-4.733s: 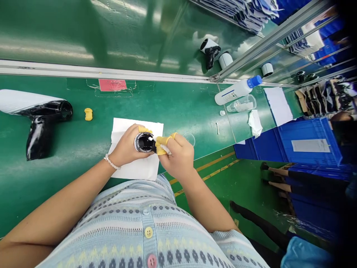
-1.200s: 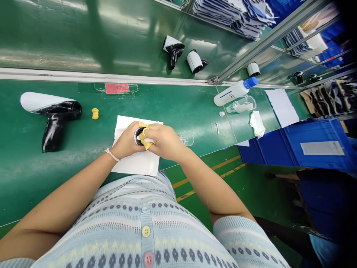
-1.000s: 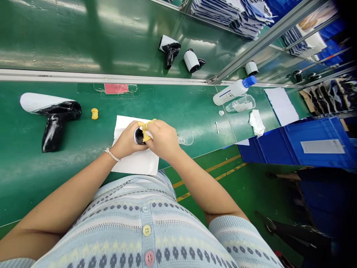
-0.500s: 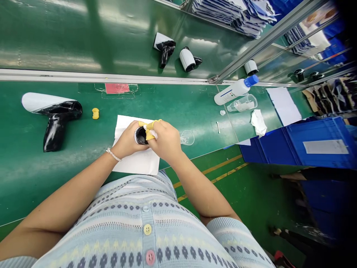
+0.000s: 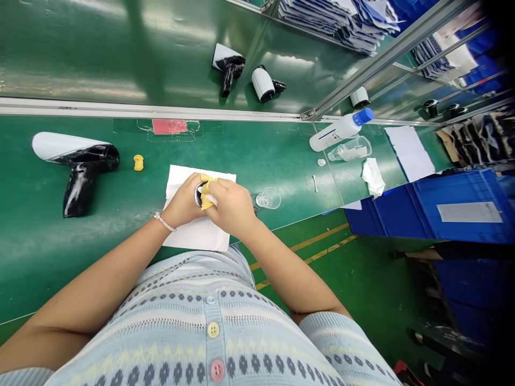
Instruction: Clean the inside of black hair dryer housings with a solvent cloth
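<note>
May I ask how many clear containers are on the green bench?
2: one container near the right hand, another container beside the white bottle; others may be hidden.

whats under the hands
White paper, lying on the green table. The left hand, the round black part it holds and the right hand cover much of it; anything directly beneath them cannot be seen.

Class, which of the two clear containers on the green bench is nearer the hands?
The near container, close beside the right hand; the other container lies farther right, next to the white bottle with the blue cap.
</note>
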The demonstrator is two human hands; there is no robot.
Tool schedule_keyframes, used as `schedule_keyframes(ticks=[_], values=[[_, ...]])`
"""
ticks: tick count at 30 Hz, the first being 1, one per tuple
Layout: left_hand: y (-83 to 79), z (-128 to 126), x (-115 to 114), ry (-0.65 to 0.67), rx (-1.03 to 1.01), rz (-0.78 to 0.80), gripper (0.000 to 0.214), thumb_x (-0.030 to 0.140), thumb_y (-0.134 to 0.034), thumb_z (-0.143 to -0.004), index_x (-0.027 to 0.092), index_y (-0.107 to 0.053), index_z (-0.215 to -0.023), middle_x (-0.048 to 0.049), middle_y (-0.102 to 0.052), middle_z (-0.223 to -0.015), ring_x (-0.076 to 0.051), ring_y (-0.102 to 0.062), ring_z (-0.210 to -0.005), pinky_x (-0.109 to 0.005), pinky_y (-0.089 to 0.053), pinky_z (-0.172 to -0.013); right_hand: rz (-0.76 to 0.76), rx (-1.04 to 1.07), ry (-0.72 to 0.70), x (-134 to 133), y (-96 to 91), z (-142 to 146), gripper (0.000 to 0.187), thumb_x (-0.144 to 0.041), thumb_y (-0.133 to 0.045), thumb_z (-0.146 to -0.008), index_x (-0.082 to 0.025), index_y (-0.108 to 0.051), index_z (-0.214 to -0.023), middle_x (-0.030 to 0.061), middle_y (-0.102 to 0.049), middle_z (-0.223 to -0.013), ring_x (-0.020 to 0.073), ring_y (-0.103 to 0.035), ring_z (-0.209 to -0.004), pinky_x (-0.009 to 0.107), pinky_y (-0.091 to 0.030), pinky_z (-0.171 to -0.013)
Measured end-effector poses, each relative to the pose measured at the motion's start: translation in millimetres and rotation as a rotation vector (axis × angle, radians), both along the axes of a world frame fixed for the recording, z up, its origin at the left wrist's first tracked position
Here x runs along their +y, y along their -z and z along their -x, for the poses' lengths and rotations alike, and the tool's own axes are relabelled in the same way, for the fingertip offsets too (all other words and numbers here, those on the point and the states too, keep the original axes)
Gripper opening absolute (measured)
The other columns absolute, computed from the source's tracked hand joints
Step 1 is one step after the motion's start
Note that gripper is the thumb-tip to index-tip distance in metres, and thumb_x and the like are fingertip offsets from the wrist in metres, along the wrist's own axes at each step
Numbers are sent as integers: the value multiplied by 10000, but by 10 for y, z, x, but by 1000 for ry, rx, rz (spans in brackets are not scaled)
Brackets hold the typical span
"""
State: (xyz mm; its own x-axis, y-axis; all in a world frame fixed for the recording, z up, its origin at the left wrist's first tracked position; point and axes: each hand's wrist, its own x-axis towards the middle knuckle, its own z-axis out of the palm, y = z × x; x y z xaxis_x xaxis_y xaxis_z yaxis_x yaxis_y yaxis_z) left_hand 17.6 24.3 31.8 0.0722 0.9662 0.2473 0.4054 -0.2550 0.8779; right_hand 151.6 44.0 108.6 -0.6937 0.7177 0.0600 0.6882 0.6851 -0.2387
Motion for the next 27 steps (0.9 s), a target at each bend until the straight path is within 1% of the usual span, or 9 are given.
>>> schedule_keyframes(ticks=[3, 7, 12, 14, 16, 17, 20, 23, 27], values=[[-1, 4, 4, -3, 5, -1, 338, 324, -646, -667, 196, -495, -941, -41, -570, -949, -202, -546, -884, -349, -481, -802, 79, -22, -34, -6, -49, 1, 151, -140, -506, -765, -168, -611, -870, 45, -624, -834, 180, -538, -755, 263, -317, -599], [-6, 11, 7, 12, -11, -8, 330, 340, -631, -683, 192, -507, -950, -47, -569, -944, -208, -552, -891, -359, -479, -811, 95, -50, -36, -27, -135, -29, 149, -158, -520, -784, -163, -616, -898, 58, -634, -858, 186, -547, -758, 270, -293, -585], [-24, 7, 4, -2, -11, 35, 394, 335, -699, -624, 204, -520, -950, -36, -581, -963, -212, -561, -909, -349, -485, -815, 249, 37, -139, 20, -196, -187, 93, -166, -542, -766, -191, -612, -823, 11, -629, -802, 151, -543, -697, 247, -307, -574], [-39, 1, 1, -12, -2, 40, 395, 343, -705, -624, 203, -523, -946, -35, -587, -965, -214, -565, -916, -353, -485, -831, 155, 136, -37, -14, -136, -218, 109, -180, -515, -788, -187, -612, -839, 22, -625, -809, 160, -548, -729, 248, -331, -595], [-52, -5, -3, -20, -2, 35, 390, 356, -702, -636, 201, -526, -948, -36, -592, -968, -213, -570, -917, -354, -488, -837, -2, 201, 93, -96, -25, -203, 142, -193, -480, -813, -176, -611, -867, 42, -614, -802, 175, -543, -752, 259, -345, -612], [-57, -7, -5, -20, -3, 34, 379, 351, -696, -643, 202, -527, -949, -36, -594, -972, -213, -572, -921, -354, -490, -837, -61, 202, 110, -148, 40, -185, 150, -199, -474, -820, -173, -612, -871, 47, -605, -786, 179, -539, -751, 263, -347, -612], [-53, -1, -4, -13, 1, 34, 319, 292, -672, -656, 208, -527, -927, -33, -600, -961, -211, -578, -912, -354, -499, -818, -178, 173, 45, -280, 213, -147, 155, -209, -477, -836, -176, -623, -876, 42, -580, -736, 178, -528, -720, 267, -342, -597], [-22, 16, -2, -9, -11, 2, 363, 278, -686, -650, 201, -521, -964, -45, -599, -981, -220, -581, -930, -380, -497, -837, -224, 213, 61, -315, 304, -216, 169, -217, -471, -848, -177, -633, -877, 32, -576, -700, 168, -531, -680, 263, -356, -583], [7, 20, -39, 9, -45, 21, 486, 350, -732, -656, 193, -505, -1056, -74, -582, -1067, -244, -572, -1033, -424, -465, -934, -207, 431, 198, -312, 330, -443, 190, -237, -444, -864, -193, -628, -849, 58, -614, -723, 188, -567, -691, 296, -435, -610]])
